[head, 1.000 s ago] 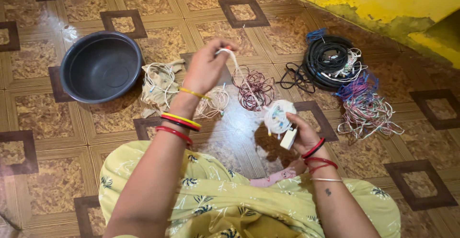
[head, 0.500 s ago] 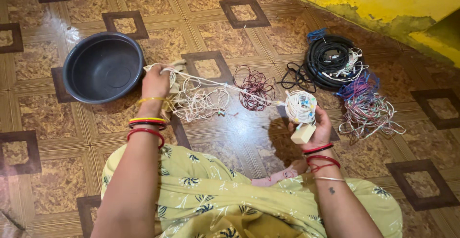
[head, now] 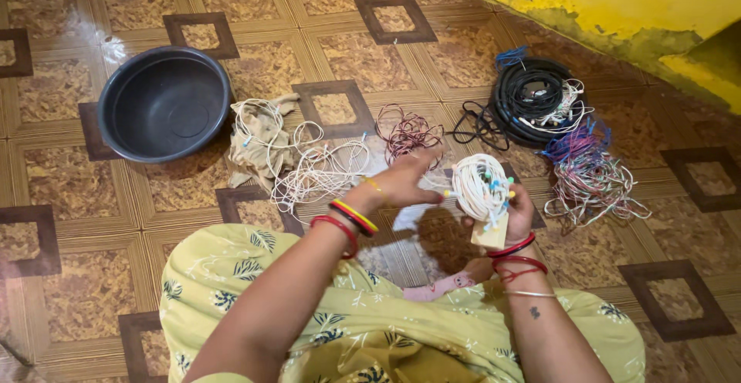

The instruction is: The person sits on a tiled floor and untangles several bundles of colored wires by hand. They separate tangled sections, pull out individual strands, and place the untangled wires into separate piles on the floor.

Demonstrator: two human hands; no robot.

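Note:
I sit on a patterned tile floor in a yellow-green floral garment. My right hand (head: 519, 212) grips a round coil of white wire (head: 478, 185) with small coloured beads or bulbs on it, and a cream block (head: 492, 234) hangs under the coil. My left hand (head: 403, 184) is just left of the coil, its fingers pinching the white strand that runs into it. Loose white wire (head: 324, 168) trails on the floor behind my left hand.
A dark round basin (head: 162, 105) stands at the far left. Beside it lies a beige cloth (head: 258, 140) with more white wire. A maroon wire tangle (head: 409, 131), a black cable coil (head: 531, 96) and a pink-blue wire heap (head: 587, 173) lie ahead and right, below a yellow wall (head: 617, 1).
My left hand went from raised, out left to the cloth drawing the strand, then back right to the coil. The coil in my right hand has grown and turned.

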